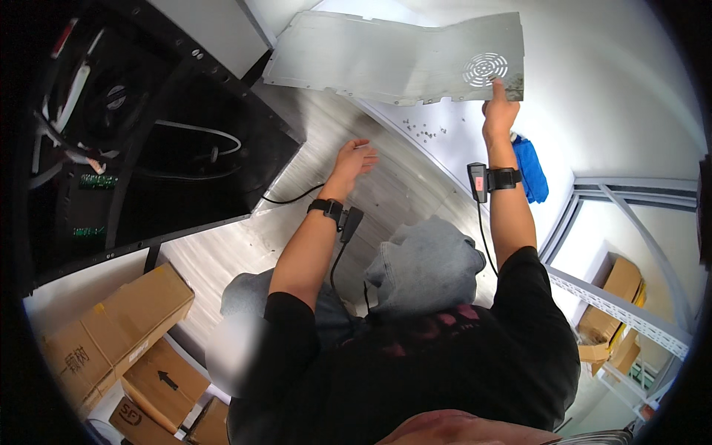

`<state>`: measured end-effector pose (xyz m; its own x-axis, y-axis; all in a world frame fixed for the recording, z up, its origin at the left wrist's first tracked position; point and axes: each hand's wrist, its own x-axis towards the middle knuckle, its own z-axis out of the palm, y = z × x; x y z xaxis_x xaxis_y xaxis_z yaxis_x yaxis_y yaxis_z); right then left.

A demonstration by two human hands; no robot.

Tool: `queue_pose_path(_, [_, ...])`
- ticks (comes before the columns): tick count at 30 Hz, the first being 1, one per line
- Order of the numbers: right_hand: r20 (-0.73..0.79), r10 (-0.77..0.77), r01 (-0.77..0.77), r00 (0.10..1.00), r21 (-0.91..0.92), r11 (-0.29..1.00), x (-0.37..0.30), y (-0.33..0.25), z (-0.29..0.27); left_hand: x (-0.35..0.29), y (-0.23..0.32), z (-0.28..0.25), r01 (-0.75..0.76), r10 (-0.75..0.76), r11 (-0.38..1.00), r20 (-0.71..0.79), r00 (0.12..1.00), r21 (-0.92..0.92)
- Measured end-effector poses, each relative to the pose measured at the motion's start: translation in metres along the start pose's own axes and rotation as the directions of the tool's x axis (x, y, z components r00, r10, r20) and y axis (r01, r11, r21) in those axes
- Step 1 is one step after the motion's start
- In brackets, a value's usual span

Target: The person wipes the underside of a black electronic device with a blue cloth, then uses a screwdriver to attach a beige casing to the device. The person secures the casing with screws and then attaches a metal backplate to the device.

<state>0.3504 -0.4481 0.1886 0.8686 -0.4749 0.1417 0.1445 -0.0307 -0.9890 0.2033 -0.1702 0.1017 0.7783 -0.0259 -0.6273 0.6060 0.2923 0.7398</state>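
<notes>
A long, thin grey metal panel [378, 55] with a round vent pattern near its right end is held up at the far side. Its near right corner is pinched in my right hand [501, 115], the thumb lying on top beside the vent. My left hand [356, 157] is in the air over the floor, fingers apart and empty, just right of the black cabinet [200, 159]. Inside that open cabinet are cables and green circuit boards [99, 182]. Several small screws [424, 133] lie scattered on the white surface below the panel.
A blue cloth-like item [529, 169] lies beside my right forearm. Cardboard boxes [122, 319] are stacked at the lower left. On the right stands a grey metal rack [619, 297] with more cardboard. A black cable [293, 200] runs from the cabinet toward my left wrist.
</notes>
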Motion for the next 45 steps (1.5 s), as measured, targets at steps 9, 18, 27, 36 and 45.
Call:
queue_pose_path(9, [0.086, -0.028, 0.027, 0.996, 0.01, 1.0, -0.005, -0.152, 0.038, 0.009, 0.023, -0.009, -0.062, 0.114, 0.827, 0.06, 0.992, -0.559])
queue_pose_path(18, [0.163, -0.213, 0.215, 0.963, 0.005, 0.977, 0.003, -0.255, 0.038, -0.01, 0.079, 0.012, -0.013, 0.241, 0.634, 0.183, 0.953, -0.773])
queue_pose_path(27, [0.118, -0.385, 0.396, 0.915, -0.09, 0.914, 0.002, -0.335, 0.006, -0.038, 0.075, 0.042, 0.176, 0.067, 0.883, 0.488, 0.87, -0.436])
queue_pose_path(36, [0.066, -0.494, 0.493, 0.867, 0.033, 0.869, 0.002, -0.343, -0.001, -0.056, 0.035, 0.098, 0.266, 0.068, 0.744, 0.466, 0.882, -0.613])
queue_pose_path(45, [0.082, -0.421, 0.393, 0.903, 0.235, 0.889, -0.009, -0.344, 0.003, -0.055, 0.012, 0.122, 0.443, -0.039, 0.764, 0.653, 0.756, -0.468])
